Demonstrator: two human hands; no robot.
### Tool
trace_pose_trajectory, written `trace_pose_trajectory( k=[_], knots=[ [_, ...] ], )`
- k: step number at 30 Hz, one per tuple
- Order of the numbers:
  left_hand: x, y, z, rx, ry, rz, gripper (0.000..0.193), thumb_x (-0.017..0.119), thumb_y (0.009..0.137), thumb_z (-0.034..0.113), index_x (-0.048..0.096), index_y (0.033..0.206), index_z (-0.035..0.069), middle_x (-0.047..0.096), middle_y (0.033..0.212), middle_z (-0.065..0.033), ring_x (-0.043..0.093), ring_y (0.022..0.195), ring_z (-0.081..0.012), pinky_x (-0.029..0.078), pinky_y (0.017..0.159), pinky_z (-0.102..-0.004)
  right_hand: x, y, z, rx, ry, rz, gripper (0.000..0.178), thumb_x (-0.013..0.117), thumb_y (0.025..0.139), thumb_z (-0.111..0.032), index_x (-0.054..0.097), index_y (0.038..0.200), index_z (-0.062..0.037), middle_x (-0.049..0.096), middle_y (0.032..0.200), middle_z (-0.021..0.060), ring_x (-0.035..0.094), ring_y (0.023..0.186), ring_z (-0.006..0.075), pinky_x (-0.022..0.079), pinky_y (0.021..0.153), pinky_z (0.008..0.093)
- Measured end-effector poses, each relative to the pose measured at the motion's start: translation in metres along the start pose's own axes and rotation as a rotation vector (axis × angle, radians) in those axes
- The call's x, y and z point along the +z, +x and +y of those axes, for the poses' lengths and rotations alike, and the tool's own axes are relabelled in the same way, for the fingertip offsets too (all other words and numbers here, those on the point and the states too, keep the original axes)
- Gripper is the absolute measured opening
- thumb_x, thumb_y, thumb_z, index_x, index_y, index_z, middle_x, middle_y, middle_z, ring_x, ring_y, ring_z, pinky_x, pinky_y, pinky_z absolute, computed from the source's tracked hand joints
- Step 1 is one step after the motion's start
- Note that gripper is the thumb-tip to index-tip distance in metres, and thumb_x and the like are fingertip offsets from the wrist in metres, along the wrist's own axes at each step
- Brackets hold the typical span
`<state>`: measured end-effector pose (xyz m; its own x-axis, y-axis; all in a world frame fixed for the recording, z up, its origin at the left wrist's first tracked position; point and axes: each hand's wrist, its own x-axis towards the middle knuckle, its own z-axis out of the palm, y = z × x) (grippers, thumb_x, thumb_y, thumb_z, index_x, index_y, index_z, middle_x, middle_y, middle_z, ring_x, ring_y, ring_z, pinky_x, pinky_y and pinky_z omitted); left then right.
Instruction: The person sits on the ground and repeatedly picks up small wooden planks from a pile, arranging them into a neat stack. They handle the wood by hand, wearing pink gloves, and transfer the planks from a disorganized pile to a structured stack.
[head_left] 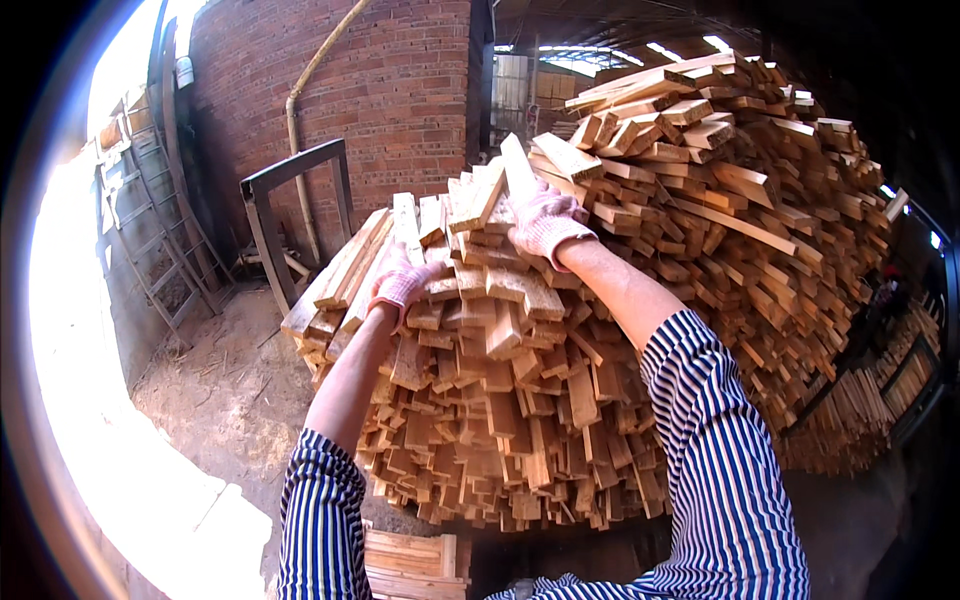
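Both my hands wear pale pink knitted gloves and reach over a big stack of short sawn wooden boards [545, 385]. My left hand [403, 282] lies on the left part of the stack, its thumb stretched out to the right and apart from the fingers. A board [406, 222] lies just beyond its fingers. Farther right and higher up, my right hand [548, 216] is closed on a pale wooden board [518, 163], whose far end sticks up past the fingers. Next to that hand a short board [480, 197] lies tilted on top.
A taller heap of boards [740, 210] rises at the right. Behind stand a brick wall [390, 110] with a yellowish pipe [292, 105] and a dark metal frame [262, 215]. A ladder [155, 240] leans at the left. More boards [415, 555] lie low in front.
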<state>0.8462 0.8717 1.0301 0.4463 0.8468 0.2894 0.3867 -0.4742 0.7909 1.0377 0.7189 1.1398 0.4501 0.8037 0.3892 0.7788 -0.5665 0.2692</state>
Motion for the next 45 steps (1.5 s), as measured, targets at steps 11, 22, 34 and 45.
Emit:
trace_pose_trajectory(
  k=[11,22,34,45],
  knots=[
    [-0.067,0.044,-0.01,-0.225,-0.689,-0.187,0.014,0.071,0.091,0.006,0.069,0.099,-0.005,0.067,0.085,-0.0112,0.064,0.061,-0.0132,0.058,0.051,-0.0223,-0.04,0.064,0.054,-0.155,0.396,-0.283,0.08,0.085,0.065,-0.03,0.06,0.137,-0.0038,0.068,0.126,0.0189,0.067,0.11,0.0319,0.054,0.095,0.0388],
    [0.055,0.086,0.102,0.016,-0.484,-0.274,0.056,0.064,0.097,0.047,0.061,0.129,0.002,0.067,0.119,-0.0196,0.063,0.092,-0.0216,0.053,0.08,-0.0467,-0.016,0.043,0.053,-0.365,1.146,-0.298,0.078,0.073,0.085,-0.055,0.057,0.142,-0.0035,0.057,0.143,0.0227,0.052,0.133,0.0356,0.042,0.111,0.0452],
    [0.009,0.06,0.113,-0.325,-0.695,-0.501,0.073,0.053,0.094,0.07,0.057,0.135,0.011,0.067,0.121,-0.0182,0.067,0.104,-0.0319,0.054,0.086,-0.0648,-0.015,0.051,0.003,-0.286,1.4,-0.431,0.056,0.061,0.097,-0.047,0.059,0.138,-0.0083,0.057,0.142,0.019,0.052,0.132,0.0335,0.043,0.109,0.0463],
    [0.0,0.035,0.098,-0.164,-0.603,-0.592,0.051,0.059,0.101,0.046,0.057,0.122,0.001,0.072,0.103,-0.021,0.075,0.071,-0.0242,0.059,0.04,-0.0255,-0.008,-0.025,-0.006,0.087,1.785,-0.253,0.069,0.073,0.092,-0.019,0.042,0.15,-0.0018,0.063,0.124,0.0208,0.063,0.102,0.0282,0.056,0.086,0.0364]
  ],
)
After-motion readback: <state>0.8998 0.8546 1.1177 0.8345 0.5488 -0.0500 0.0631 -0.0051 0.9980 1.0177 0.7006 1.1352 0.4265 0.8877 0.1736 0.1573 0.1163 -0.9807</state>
